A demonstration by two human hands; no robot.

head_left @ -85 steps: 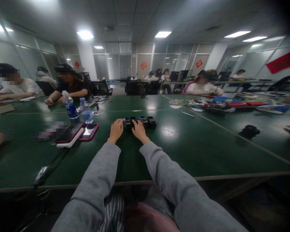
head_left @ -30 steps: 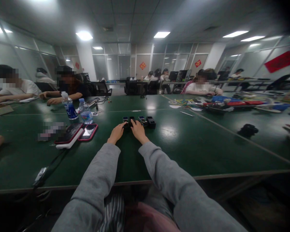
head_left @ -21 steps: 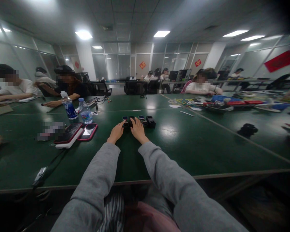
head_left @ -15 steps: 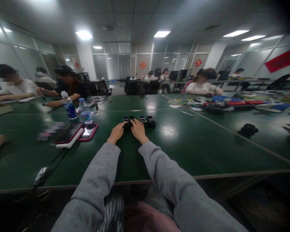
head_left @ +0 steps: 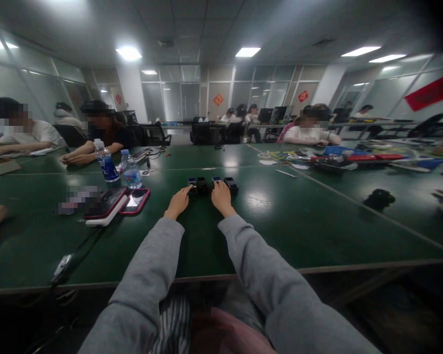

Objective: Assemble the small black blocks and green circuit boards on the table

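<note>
In the head view, several small dark devices stand in a row on the green table. My left hand [head_left: 177, 201] is at the leftmost one, a small screen device [head_left: 191, 181], with its fingertips closed at the near right side. To its right is a black case [head_left: 202, 185], which neither hand touches. My right hand [head_left: 222, 197] has its fingers bent over a second screen device [head_left: 216, 179], covering its lower part. Beside that hand stands another black case [head_left: 231, 185] at the right end.
Two bottles [head_left: 131, 172], phones [head_left: 135, 201] and a white power bank [head_left: 105, 215] with a cable lie to the left. Farther right are a thin pen-like stick [head_left: 286, 173], a tangle of cables and tools [head_left: 339, 158] and a dark object [head_left: 379, 198]. Co-workers sit around the table.
My right hand has moved right, off the left black case and onto the second screen device. My left hand has stayed in place. A co-worker's hands at the left have drawn together.
</note>
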